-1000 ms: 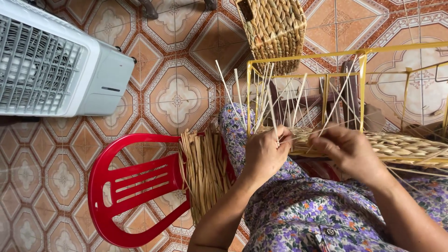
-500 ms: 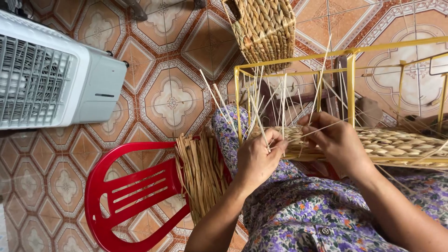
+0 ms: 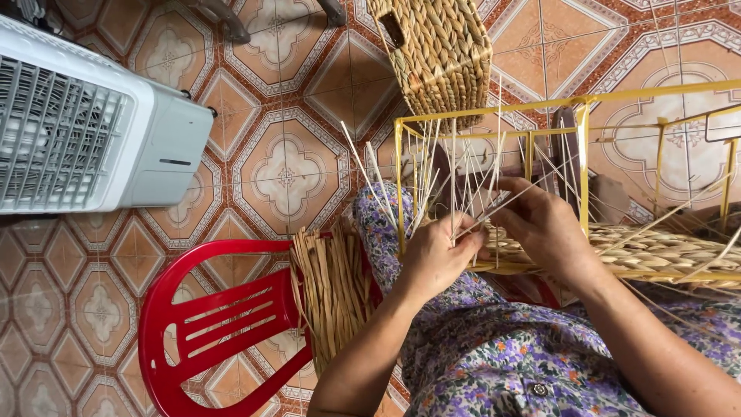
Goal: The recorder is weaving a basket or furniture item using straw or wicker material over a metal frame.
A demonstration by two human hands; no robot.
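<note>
- Left hand (image 3: 436, 259) pinches thin straw strands (image 3: 463, 185) tight at the yellow wire frame (image 3: 580, 166) on the lap.
- Right hand (image 3: 544, 228) closed on neighbouring strands; best kept taut, packed against the woven band (image 3: 656, 251).

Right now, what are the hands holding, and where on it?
Both hands grip thin pale straw strands near their lower ends, at the woven band on the yellow wire frame. Left hand pinches below, right hand beside it.

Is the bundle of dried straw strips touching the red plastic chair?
Touching. The head view shows the straw bundle lying across the red chair, its strips resting on the seat's edge with no gap.
</note>
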